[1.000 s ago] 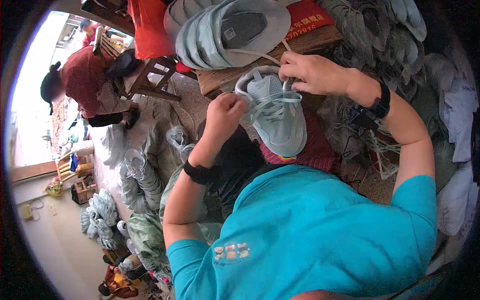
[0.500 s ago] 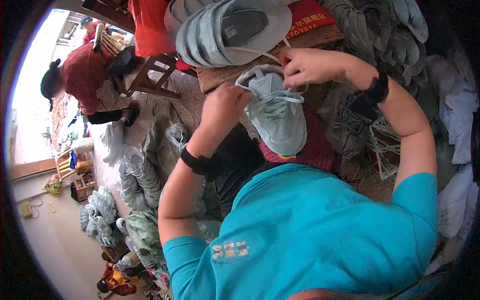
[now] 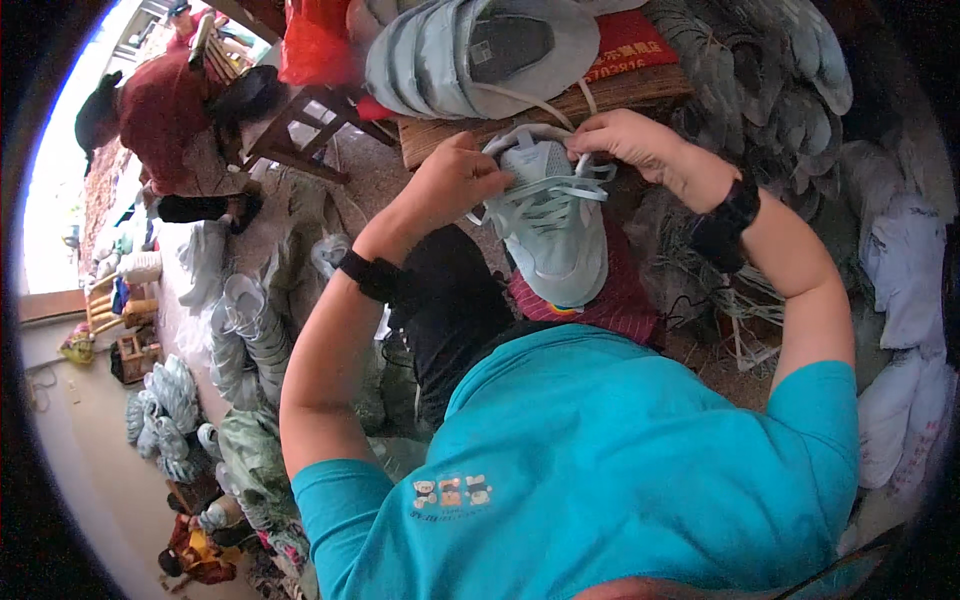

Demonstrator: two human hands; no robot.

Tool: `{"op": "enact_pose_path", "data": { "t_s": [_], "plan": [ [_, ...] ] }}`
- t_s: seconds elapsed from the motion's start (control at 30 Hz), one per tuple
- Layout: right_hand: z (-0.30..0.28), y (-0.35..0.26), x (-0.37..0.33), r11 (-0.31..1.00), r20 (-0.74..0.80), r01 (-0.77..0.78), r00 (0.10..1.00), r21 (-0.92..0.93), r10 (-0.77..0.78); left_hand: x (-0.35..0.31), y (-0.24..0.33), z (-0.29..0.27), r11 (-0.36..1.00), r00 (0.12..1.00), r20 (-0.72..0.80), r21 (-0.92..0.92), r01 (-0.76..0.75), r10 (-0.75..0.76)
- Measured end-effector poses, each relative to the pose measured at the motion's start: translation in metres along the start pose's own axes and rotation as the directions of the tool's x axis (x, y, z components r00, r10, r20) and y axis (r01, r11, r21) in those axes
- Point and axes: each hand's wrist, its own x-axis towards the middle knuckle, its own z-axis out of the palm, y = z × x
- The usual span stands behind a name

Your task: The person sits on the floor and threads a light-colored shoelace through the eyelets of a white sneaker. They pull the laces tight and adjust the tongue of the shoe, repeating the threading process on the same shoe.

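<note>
A pale grey-green sneaker rests over my lap, toe toward me, on dark red striped cloth. Pale laces criss-cross its front, with a loose bow-like loop near the top. At the left of the ankle opening, my left hand is closed, thumb and fingers pinching the lace. On the opposite side my right hand also pinches lace at the upper eyelets, where a loop sticks out beneath its fingers. The fingertips partly hide the lace ends.
Nested grey shoe uppers lie on a wooden bench just beyond the sneaker, beside a red bag. Many more uppers are heaped at right. Stacked shoes stand on the left floor. A person in dark red works at far left.
My left hand has shifted slightly left and up, and my right hand a little lower. The lace loop at the right side now stands out more. The view has tilted slightly.
</note>
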Motion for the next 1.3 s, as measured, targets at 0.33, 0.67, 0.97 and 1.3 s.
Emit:
{"op": "enact_pose_path", "data": {
  "t_s": [0.33, 0.67, 0.97, 1.3],
  "plan": [
    [0.040, -0.051, 0.004, 0.579, -0.299, 0.717, 0.497, -0.388, -0.815, 0.028, 0.065, 0.009, 0.931, 0.709, -0.695, -0.326, -0.165, -0.118],
    [0.050, 0.034, -0.008, 0.827, -0.251, 0.097, 0.967, 0.553, 0.054, -0.006, 0.019, 0.086, 0.971, 0.768, -0.611, -0.229, 0.061, -0.193],
    [0.024, -0.015, -0.141, 0.132, 0.231, -0.200, 0.925, 0.971, -0.300, -0.005, 0.108, 0.033, 0.671, 0.634, -0.311, 0.018, -0.741, 0.708],
    [-0.066, 0.004, -0.138, 0.300, -0.603, 0.715, 0.696, 0.631, -0.390, 0.079, 0.045, 0.015, 0.948, 0.933, -0.273, 0.276, -0.157, 0.234]
  ]
}}
